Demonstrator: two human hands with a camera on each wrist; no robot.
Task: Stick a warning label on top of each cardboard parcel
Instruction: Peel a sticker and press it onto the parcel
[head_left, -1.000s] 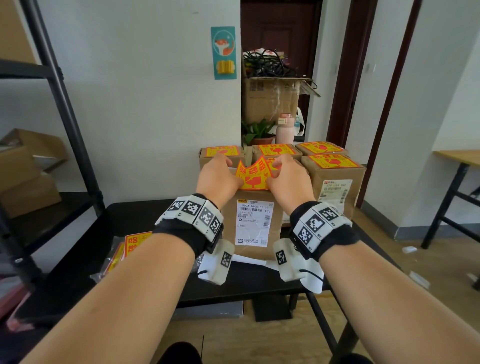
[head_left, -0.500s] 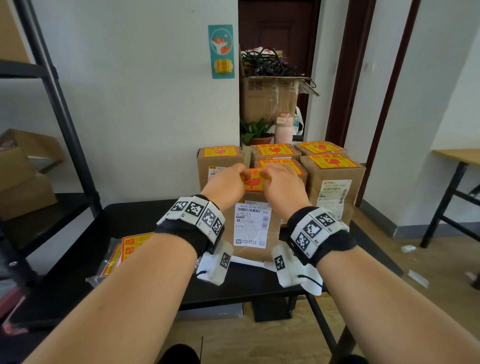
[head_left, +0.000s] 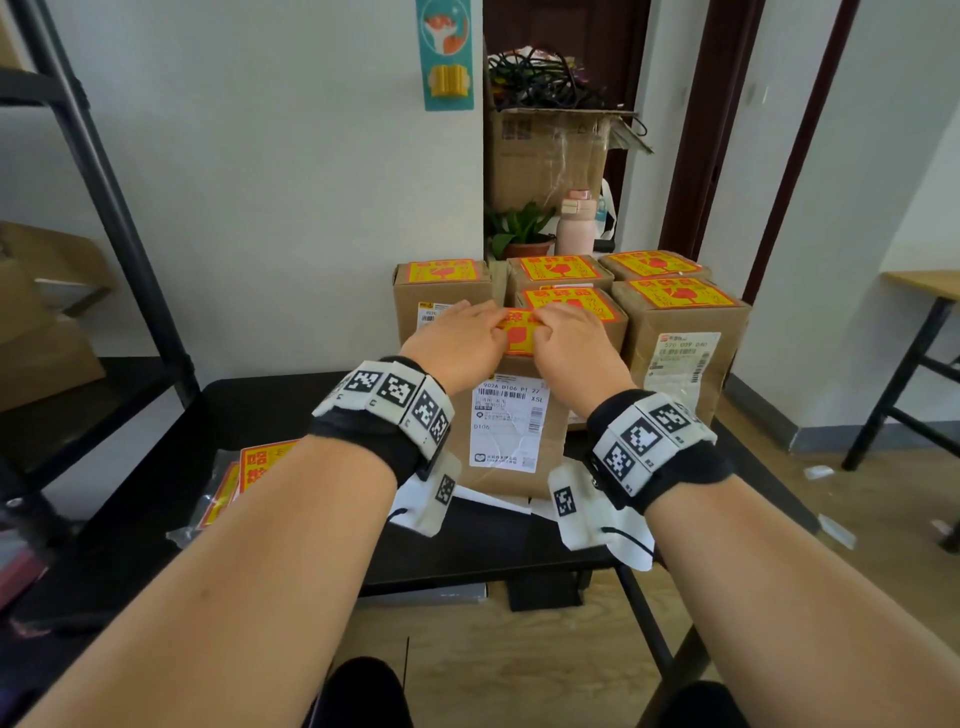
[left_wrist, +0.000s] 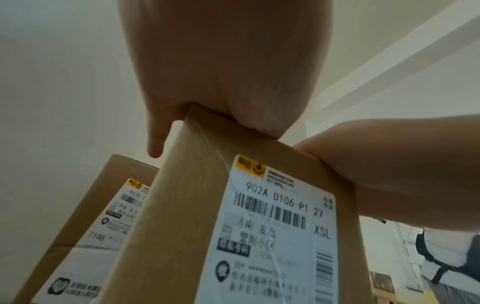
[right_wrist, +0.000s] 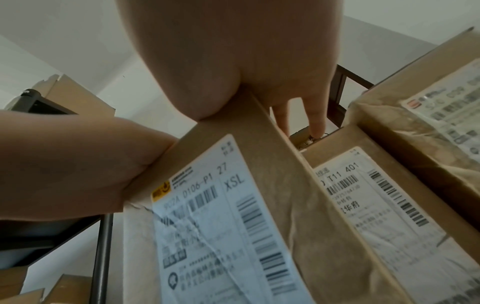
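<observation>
Both palms lie flat on the near parcel (head_left: 511, 431): left hand (head_left: 457, 340) and right hand (head_left: 569, 340) press the warning label (head_left: 517, 332) between and beneath their fingers. Beyond the fingertips stand labelled parcels (head_left: 675, 332).

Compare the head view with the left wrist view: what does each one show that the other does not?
Only the head view shows the warning label on the front parcel's top, under both hands, and the labelled parcels behind.

Only the left wrist view shows the left hand from below, resting on the top edge.

Both show the front parcel and its shipping label.
</observation>
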